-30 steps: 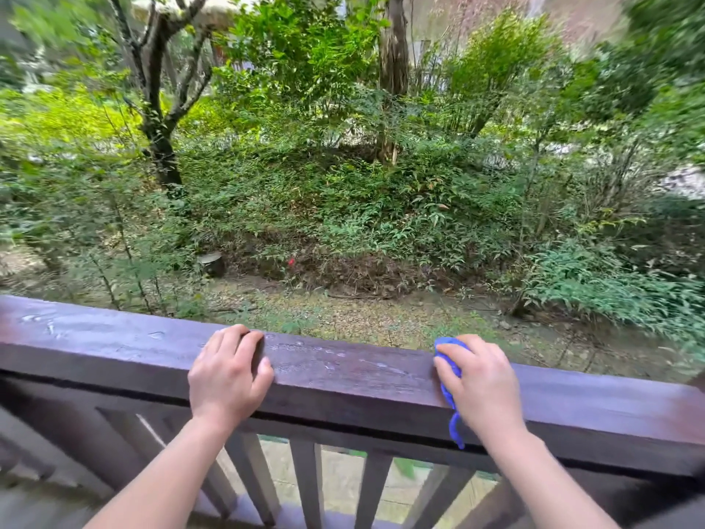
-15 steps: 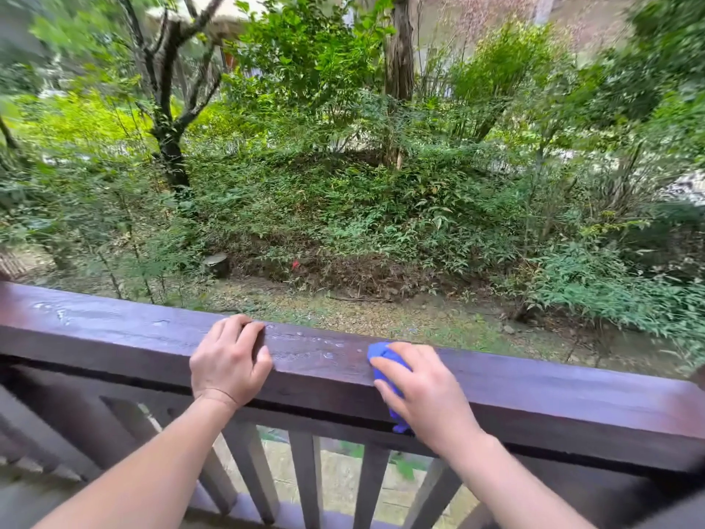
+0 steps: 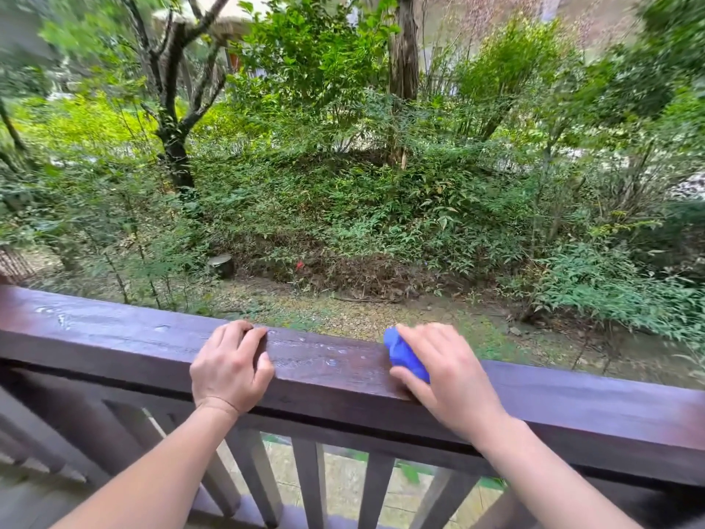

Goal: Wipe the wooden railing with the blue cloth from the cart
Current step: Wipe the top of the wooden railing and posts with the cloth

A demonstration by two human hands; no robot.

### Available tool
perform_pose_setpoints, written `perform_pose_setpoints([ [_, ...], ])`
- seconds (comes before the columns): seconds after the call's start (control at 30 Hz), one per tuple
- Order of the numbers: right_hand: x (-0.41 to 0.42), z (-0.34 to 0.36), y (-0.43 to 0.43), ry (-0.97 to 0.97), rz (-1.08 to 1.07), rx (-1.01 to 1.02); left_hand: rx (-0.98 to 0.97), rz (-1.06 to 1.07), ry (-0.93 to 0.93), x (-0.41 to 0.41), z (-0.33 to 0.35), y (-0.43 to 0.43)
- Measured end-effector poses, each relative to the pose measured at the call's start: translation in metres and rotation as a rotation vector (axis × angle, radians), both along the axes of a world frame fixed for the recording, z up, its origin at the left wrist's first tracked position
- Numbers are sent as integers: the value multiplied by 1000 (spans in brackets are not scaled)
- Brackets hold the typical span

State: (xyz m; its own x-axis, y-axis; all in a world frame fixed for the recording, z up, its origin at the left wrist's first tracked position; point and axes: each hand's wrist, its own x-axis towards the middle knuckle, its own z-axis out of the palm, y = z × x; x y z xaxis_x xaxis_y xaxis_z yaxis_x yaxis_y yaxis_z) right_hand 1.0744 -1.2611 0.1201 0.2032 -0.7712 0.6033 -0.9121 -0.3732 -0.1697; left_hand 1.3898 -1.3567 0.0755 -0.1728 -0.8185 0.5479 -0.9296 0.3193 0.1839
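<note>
A dark brown wooden railing runs across the lower part of the view, with wet droplets on its top between my hands. My right hand presses a bunched blue cloth onto the top of the rail, right of centre; most of the cloth is hidden under my palm. My left hand rests on the rail a little to the left, fingers curled over its far edge and thumb on the near side. The cart is not in view.
Vertical wooden balusters stand under the rail. Beyond it lies a gravel strip, then dense shrubs and trees and a small stump. The railing continues to the left and right edges of the view.
My right hand slid the blue cloth leftward along the rail, closer to my left hand. My left hand stayed in the same grip on the rail.
</note>
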Motion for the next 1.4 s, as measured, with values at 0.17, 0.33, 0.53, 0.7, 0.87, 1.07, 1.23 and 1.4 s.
perform_pose_setpoints([
  [0.17,9,-13,9,-140,175,183,-9,4,-2,0,-2,-1],
  [0.33,34,-4,-15,-165,-43,194,-4,-2,1,1,-1,-1],
  [0.53,58,-10,-26,-110,48,221,3,-10,17,3,-1,-1],
  [0.7,98,-12,-25,-127,64,232,-10,-13,25,4,-4,-3],
  [0.87,83,-8,-52,-96,-38,264,4,-17,31,4,-1,-2],
  [1.07,137,-20,-45,57,106,216,65,-34,44,6,5,1],
  [1.23,129,-3,-80,-54,-200,277,123,-118,46,14,13,2],
  [1.4,174,-18,-66,37,47,243,49,-214,-32,65,22,-26],
])
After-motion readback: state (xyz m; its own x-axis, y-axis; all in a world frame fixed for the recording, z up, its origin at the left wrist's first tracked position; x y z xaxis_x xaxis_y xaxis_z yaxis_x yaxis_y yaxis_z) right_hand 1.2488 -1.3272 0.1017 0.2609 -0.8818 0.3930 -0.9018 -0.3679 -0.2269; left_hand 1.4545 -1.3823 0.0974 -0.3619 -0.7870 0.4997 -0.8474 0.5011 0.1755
